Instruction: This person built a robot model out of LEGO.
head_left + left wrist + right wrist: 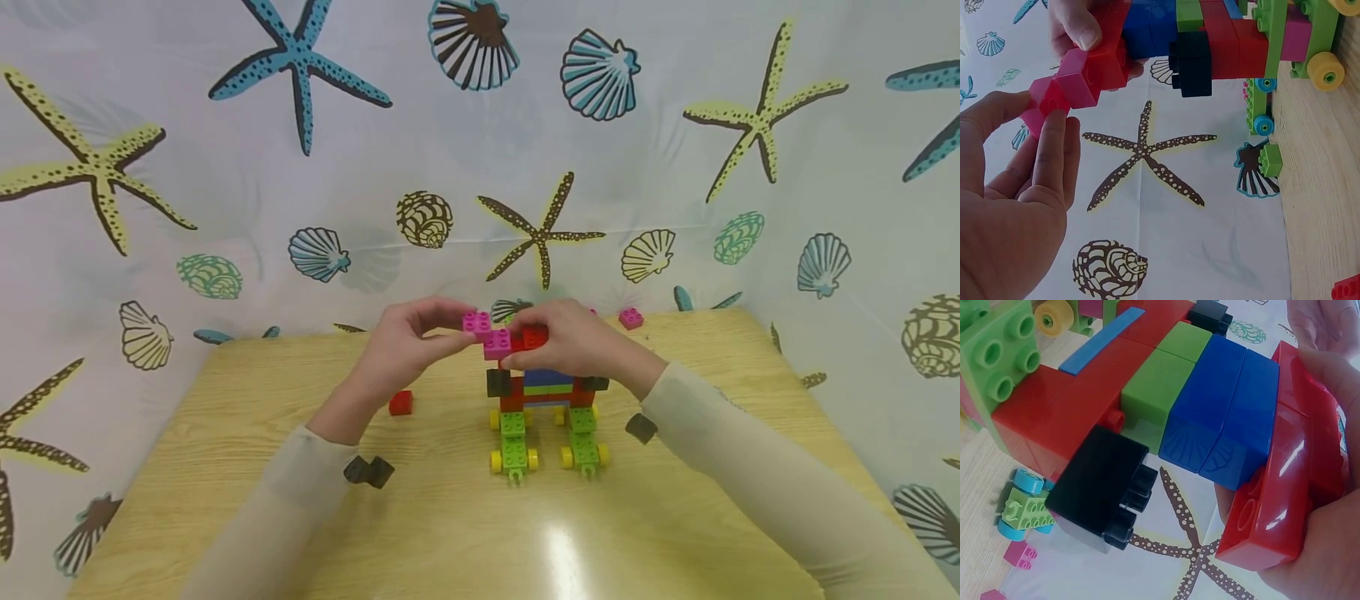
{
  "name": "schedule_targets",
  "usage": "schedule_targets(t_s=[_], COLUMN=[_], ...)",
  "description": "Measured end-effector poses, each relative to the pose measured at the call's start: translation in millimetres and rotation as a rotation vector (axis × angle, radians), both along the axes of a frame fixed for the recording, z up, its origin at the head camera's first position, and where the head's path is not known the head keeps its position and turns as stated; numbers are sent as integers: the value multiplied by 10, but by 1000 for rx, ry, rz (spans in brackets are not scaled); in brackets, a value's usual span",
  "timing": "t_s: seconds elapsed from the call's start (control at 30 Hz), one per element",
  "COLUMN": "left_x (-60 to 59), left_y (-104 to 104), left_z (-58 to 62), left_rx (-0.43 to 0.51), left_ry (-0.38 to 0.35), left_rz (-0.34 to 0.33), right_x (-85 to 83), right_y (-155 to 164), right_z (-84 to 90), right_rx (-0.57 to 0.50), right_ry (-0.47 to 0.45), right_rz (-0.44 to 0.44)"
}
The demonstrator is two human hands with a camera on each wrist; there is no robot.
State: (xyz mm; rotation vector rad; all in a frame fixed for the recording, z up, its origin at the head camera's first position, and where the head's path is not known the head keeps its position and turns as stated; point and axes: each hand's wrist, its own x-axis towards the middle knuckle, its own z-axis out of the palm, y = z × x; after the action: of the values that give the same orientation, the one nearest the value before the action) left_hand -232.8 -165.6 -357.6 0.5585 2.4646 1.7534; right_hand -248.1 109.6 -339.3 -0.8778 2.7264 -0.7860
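Note:
My left hand [397, 342] pinches a pink brick [477, 323] between thumb and fingers. In the left wrist view that brick meets the corner of a second pink brick [1077, 78], which joins the red bricks at the top of a build. My right hand [577, 337] grips those red bricks [1279, 487] from the side. Below them come blue bricks [1222, 406], a lime green layer [1160, 390] and more red. Black bricks [1100, 487] stick out at the sides. The build stands on green wheeled bases [513, 442] with yellow wheels.
A loose red brick [401, 402] lies on the wooden table [262, 400], left of the build. One pink brick [631, 318] is near the back edge. Behind the build is a green car [1025, 509] with blue wheels. A shell-patterned cloth [465, 150] hangs behind.

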Motion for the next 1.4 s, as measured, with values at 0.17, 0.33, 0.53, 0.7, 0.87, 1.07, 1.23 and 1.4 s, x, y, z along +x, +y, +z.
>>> schedule_targets(t_s=[0.17,0.33,0.53,0.7,0.87,1.07,1.23,1.4], left_x=[20,38,59,62,54,64,57,39], left_y=[30,53,65,70,79,103,90,64], left_z=[7,4,5,10,11,42,28,24], left_rx=[5,14,8,10,4,-21,-29,-40], left_ry=[-4,-3,-4,-9,6,18,46,61], left_rz=[-8,-23,-29,-29,-36,-30,-35,-44], right_x=[-10,-4,-2,-6,-8,-7,-7,-3], right_y=[-2,1,-2,-6,-2,-1,0,2], right_z=[-13,-12,-12,-16,-17,-13,-12,-2], right_rx=[-4,-2,-7,-8,-5,-1,-5,-4], right_ry=[10,17,9,7,8,6,11,13], right_rz=[3,3,4,3,3,3,11,14])
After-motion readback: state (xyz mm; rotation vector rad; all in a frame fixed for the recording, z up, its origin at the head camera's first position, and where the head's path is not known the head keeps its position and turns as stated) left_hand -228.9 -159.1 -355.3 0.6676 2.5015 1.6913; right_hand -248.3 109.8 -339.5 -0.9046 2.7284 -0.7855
